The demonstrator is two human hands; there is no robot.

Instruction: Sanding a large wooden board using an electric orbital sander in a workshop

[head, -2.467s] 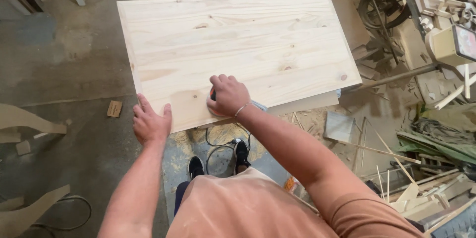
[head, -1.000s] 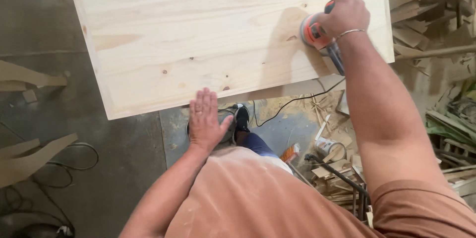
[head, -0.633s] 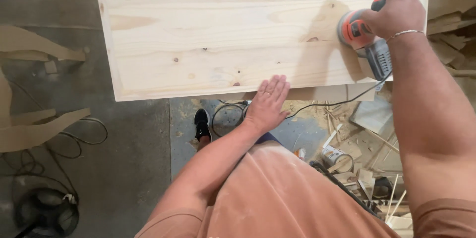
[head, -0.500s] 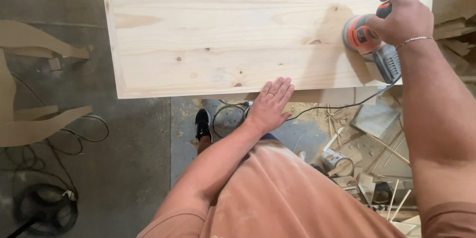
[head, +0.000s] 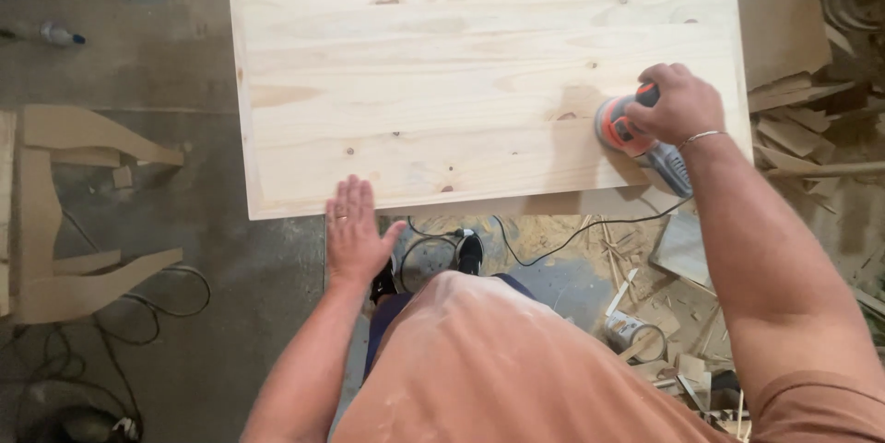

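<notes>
You are looking down past your own orange shirt (head: 516, 369) at your two hands. Your left hand (head: 355, 231) is lying flat and open, with the fingers (head: 348, 196) spread a little. It is holding nothing. Its fingertips are touching the near edge of the big pale wooden board (head: 442, 65), and the rest of the hand is hanging just off that edge.

Your right hand (head: 678, 104) is closed around the top of an orange and grey sander (head: 627, 129). The sander is sitting on the board, near the board's right side and close to the near edge. Its black cord (head: 553, 242) is running down off the board toward the floor.

Below the board, one black shoe (head: 468, 251) is showing on the floor, with a small can (head: 627, 330) and wood scraps (head: 664, 314) to the right.

Farther left, curved brown wooden pieces (head: 83, 212) are lying on the grey floor (head: 138, 65), well apart from the board. A small bottle (head: 57, 34) is lying far off at the top left.

More wood scraps (head: 802, 116) are piling up on the far right.
</notes>
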